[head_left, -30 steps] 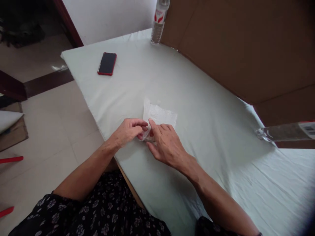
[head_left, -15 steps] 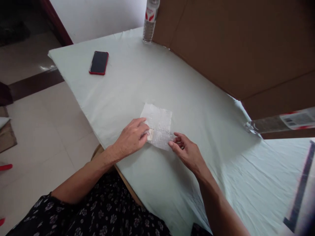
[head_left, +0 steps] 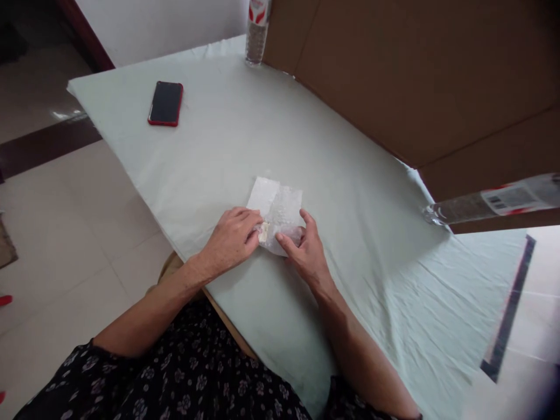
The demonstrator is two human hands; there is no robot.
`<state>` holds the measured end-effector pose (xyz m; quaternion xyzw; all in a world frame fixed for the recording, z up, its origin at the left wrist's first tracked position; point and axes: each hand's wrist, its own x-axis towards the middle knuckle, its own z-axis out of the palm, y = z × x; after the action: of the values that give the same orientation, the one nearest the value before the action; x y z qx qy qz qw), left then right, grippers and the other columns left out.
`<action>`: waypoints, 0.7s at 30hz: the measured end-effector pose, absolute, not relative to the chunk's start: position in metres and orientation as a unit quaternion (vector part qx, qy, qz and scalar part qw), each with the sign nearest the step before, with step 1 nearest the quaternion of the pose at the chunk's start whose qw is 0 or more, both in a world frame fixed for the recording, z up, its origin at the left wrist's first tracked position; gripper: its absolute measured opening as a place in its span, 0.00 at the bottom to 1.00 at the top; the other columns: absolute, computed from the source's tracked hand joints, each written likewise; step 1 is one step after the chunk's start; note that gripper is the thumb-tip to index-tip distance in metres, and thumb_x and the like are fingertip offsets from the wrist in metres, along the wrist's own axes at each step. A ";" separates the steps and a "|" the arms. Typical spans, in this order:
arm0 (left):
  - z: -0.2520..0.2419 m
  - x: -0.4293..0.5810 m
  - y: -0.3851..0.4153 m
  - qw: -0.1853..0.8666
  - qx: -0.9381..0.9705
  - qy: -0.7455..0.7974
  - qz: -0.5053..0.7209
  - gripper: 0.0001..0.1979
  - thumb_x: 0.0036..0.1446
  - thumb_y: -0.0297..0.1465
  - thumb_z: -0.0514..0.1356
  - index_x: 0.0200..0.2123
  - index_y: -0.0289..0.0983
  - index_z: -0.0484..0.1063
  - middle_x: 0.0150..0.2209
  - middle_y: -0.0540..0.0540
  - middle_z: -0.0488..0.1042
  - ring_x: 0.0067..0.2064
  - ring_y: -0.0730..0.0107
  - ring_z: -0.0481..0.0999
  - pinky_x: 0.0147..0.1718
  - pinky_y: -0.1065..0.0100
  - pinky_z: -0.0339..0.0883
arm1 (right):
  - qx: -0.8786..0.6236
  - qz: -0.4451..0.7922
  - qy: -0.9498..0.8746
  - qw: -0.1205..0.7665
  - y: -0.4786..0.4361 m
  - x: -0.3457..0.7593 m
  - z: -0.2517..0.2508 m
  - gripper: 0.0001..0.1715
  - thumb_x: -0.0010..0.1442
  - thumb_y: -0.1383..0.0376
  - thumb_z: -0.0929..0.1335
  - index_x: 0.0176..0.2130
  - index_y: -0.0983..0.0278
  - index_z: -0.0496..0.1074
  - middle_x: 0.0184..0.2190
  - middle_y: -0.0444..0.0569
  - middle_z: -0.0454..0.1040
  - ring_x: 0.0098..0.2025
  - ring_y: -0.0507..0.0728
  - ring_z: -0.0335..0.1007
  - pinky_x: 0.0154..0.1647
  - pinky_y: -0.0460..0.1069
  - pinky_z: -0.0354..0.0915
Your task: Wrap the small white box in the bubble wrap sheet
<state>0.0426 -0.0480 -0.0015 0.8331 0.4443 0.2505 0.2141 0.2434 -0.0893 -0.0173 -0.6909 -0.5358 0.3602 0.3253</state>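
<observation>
Here, left hand (head_left: 231, 236) grip pinching crinkly translucent sheet (head_left: 280, 204), right hand (head_left: 306, 255) grip closed on its corner, pale tablecloth (head_left: 245, 134)

Your left hand (head_left: 231, 238) lies at the near left edge of the white sheet (head_left: 276, 205), fingertips on a small pale lump (head_left: 263, 231); whether they pinch or only press it is unclear. Your right hand (head_left: 307, 252) pinches the sheet's near right corner, lifted off the pale tablecloth (head_left: 227, 146). Far left of the sheet lies a red-cased phone (head_left: 165, 103). Beyond the sheet stands a bottle (head_left: 256, 36) against brown cardboard (head_left: 415, 76). Well right of the sheet, another bottle (head_left: 494, 201) lies on its side.
</observation>
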 end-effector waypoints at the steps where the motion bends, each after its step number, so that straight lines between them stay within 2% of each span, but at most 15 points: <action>1: -0.002 0.043 -0.048 0.206 0.832 0.449 0.253 0.10 0.61 0.24 0.56 0.44 0.36 0.75 0.49 0.40 0.81 0.51 0.54 0.76 0.53 0.50 0.71 | -0.684 0.362 -0.534 0.340 -0.088 0.239 -0.019 0.51 0.58 0.51 0.71 0.70 0.67 0.50 0.38 0.52 0.78 0.30 0.57 0.71 0.30 0.53 0.69; 6: 0.000 0.048 -0.057 0.206 0.822 0.465 0.256 0.09 0.59 0.24 0.58 0.41 0.37 0.75 0.39 0.43 0.81 0.45 0.56 0.72 0.46 0.57 0.71 | -0.658 0.366 -0.534 0.383 -0.083 0.228 -0.022 0.48 0.58 0.59 0.69 0.70 0.66 0.48 0.31 0.42 0.75 0.27 0.55 0.68 0.31 0.52 0.67; 10: 0.002 0.052 -0.064 0.193 0.817 0.483 0.249 0.07 0.60 0.25 0.58 0.40 0.37 0.75 0.38 0.42 0.80 0.44 0.55 0.71 0.44 0.57 0.70 | -0.669 0.351 -0.527 0.390 -0.083 0.228 -0.015 0.48 0.57 0.61 0.69 0.70 0.66 0.49 0.26 0.37 0.69 0.25 0.53 0.64 0.30 0.50 0.64; 17: 0.003 0.054 -0.066 0.149 0.825 0.493 0.234 0.04 0.60 0.26 0.60 0.38 0.37 0.76 0.39 0.43 0.81 0.44 0.55 0.70 0.45 0.56 0.68 | -0.641 0.393 -0.504 0.426 -0.085 0.218 -0.001 0.47 0.58 0.59 0.70 0.70 0.66 0.50 0.27 0.37 0.68 0.25 0.51 0.64 0.27 0.49 0.64; 21: 0.002 0.053 -0.064 0.163 0.827 0.486 0.231 0.05 0.62 0.26 0.58 0.37 0.37 0.75 0.40 0.43 0.80 0.42 0.57 0.72 0.44 0.58 0.70 | -0.625 0.422 -0.494 0.433 -0.084 0.211 0.003 0.46 0.58 0.58 0.71 0.69 0.63 0.52 0.28 0.38 0.70 0.24 0.51 0.66 0.26 0.49 0.65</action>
<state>0.0532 -0.0645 0.0021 0.8273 0.4856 0.2308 0.1631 0.2109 -0.0837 0.0034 -0.6249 -0.4940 0.4216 0.4333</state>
